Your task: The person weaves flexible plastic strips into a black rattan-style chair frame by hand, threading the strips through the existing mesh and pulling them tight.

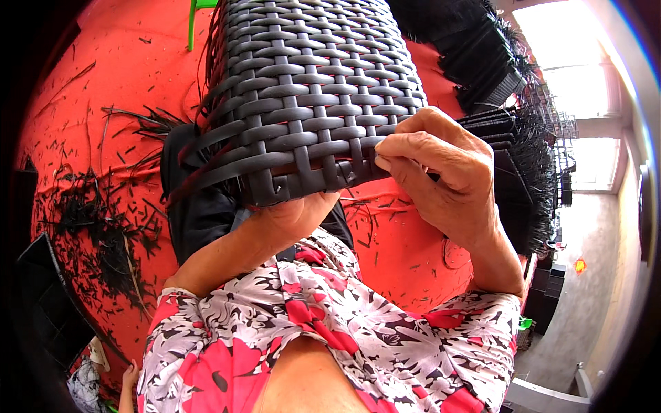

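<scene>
A dark grey basket-like piece (310, 82), woven from flat plastic-looking strips, fills the upper middle, its near edge tilted toward me. My right hand (447, 162) is at the right end of that edge. Its thumb and forefinger are pinched together on a flat strip of the weave, mostly covered by the fingertips. My left hand (299, 213) is tucked under the near edge and bears against it from below; its fingers are hidden. Loose strip ends (213, 165) stick out on the left side of the weave.
Red sheeting (392, 241) covers the floor, with black strip scraps (103, 220) scattered at left. Stacks of black woven pieces (509, 151) stand at right. A green chair leg (191, 27) shows at the top. Another person's hand (129, 375) appears at lower left.
</scene>
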`<action>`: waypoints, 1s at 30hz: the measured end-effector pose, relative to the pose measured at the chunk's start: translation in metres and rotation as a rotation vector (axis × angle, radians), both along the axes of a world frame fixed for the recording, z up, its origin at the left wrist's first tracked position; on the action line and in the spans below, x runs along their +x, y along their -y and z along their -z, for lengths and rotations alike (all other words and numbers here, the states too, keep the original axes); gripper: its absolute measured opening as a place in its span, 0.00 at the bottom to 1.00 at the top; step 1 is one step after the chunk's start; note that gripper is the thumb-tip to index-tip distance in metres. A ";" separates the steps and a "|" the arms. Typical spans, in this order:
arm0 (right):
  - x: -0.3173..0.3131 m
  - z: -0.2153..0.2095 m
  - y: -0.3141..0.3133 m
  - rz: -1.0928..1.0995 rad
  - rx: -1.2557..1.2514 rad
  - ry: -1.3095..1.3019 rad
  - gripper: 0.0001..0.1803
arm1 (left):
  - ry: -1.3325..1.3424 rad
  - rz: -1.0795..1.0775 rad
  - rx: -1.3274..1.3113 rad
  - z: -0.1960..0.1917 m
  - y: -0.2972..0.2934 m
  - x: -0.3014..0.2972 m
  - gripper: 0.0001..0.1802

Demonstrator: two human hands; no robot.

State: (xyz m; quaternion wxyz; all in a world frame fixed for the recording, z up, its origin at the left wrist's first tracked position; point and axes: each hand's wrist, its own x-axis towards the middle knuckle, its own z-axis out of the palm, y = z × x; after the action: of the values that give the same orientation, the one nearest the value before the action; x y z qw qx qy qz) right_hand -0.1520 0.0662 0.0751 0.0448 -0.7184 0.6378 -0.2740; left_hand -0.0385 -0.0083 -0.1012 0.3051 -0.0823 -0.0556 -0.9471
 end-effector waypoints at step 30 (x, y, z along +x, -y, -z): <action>-0.011 0.011 -0.002 0.159 -0.045 -0.126 0.04 | -0.026 0.179 -0.155 -0.029 0.001 -0.035 0.24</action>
State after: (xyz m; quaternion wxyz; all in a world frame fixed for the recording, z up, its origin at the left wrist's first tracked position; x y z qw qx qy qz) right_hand -0.1629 0.0678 0.0645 -0.0337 -0.6821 0.6881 -0.2453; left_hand -0.0737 -0.0096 -0.0723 0.2129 -0.1225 -0.1172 -0.9623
